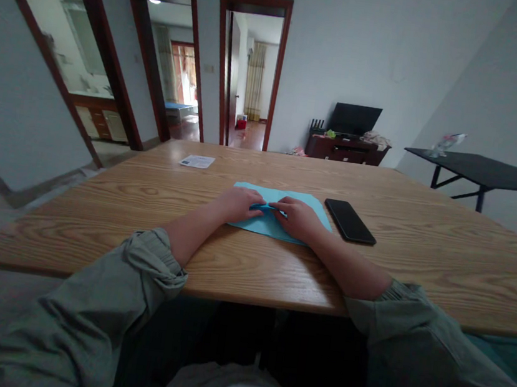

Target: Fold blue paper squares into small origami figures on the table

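Observation:
A light blue sheet of paper lies flat on the wooden table in front of me. Above its middle, a smaller, darker blue piece of folded paper is pinched between my hands. My left hand closes on its left side, with thumb below and fingers on top. On the right, my right hand grips the other side in the same way, fingertips almost meeting those of the left. My fingers hide most of the folded piece, so its full shape cannot be made out.
A black smartphone rests just right of the blue sheet. Farther back on the left of the table is a small printed card. Beyond the table stand a TV cabinet and a black folding table.

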A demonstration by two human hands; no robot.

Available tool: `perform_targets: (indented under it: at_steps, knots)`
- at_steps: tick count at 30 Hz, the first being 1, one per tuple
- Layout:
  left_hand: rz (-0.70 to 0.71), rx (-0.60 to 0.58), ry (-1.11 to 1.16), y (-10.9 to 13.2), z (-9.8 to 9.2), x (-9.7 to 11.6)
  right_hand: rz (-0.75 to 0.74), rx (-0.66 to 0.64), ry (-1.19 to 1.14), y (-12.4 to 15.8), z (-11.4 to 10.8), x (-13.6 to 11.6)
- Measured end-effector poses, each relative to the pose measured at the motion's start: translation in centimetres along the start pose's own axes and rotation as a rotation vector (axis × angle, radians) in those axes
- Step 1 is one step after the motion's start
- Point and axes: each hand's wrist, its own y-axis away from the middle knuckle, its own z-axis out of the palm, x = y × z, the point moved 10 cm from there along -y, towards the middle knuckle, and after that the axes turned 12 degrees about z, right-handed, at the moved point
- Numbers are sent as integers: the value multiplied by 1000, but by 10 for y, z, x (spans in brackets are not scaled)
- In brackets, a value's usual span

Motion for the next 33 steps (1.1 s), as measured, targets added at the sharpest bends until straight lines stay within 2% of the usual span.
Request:
perform_targets:
  at_steps: [4,8,12,16,22,27,30,33]
  knots:
    - [-17,-13,-70,-3,-3,6,-49,49,37,1,-6,-12]
    - [-43,13,-98,-3,-8,7,-53,63,23,-1,-9,-13]
    - [-99,23,-110,-1,-11,-3,-49,53,-7,-3,-11,-6]
    - [-161,96,-71,6,-20,-17,0,84,-54,-4,-20,5]
    - [-234,329,254,19,-34,-31,163,92,-205,-4,-25,26]
    - [-301,522,674,21,-28,-41,226,29,-489,-6,-20,34]
    - [-275,518,919,13,-14,-36,243,-19,-646,-7,-15,34]
    - [-280,459,1009,8,-2,-31,231,-95,-749,-7,-7,31]
